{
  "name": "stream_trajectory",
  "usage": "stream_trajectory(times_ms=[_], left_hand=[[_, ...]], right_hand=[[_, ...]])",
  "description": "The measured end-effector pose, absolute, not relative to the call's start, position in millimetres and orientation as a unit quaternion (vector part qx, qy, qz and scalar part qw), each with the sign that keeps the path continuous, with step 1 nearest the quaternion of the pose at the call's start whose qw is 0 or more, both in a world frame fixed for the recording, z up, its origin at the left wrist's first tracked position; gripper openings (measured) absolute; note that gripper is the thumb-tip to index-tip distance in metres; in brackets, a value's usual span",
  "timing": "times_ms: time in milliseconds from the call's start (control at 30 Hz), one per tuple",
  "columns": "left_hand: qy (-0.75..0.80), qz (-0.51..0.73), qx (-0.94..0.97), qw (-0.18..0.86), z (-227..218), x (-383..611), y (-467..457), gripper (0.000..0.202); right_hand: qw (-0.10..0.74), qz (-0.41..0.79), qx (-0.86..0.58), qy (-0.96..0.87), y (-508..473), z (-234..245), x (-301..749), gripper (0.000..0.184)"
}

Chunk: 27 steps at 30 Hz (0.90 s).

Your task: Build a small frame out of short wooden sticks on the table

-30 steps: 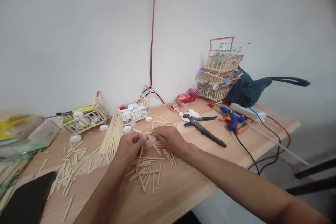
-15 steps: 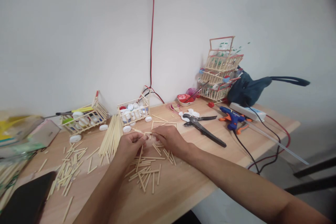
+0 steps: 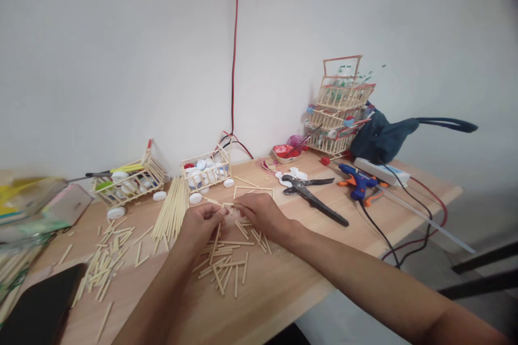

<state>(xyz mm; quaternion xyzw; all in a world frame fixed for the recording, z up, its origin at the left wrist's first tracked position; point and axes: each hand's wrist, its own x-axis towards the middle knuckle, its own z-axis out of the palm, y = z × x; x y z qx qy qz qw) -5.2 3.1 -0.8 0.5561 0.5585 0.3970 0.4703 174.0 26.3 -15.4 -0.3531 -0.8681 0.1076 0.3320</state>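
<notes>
Both hands meet over the wooden table, pinching short wooden sticks joined at a corner. My left hand is closed on one end, thumb against fingers. My right hand is closed on the other end, its fingertips partly hidden behind the knuckles. Just behind them lies a rectangular stick frame. Below the hands, loose short sticks are scattered in a pile. To the left of my left hand fans a bundle of long sticks.
Two stick carts with bottle caps stand against the wall. At right are black cutters, a blue glue gun, a power strip, stacked stick baskets and a dark bag. A phone lies front left.
</notes>
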Motion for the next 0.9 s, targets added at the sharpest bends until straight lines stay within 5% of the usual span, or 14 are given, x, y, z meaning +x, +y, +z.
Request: stream_trajectory(times_ms=[900], left_hand=[[0.558, 0.399, 0.559, 0.466, 3.9, -3.5, 0.7, 0.033]], right_hand=[[0.337, 0.113, -0.352, -0.866, 26.8, -17.0, 173.7, 0.022]])
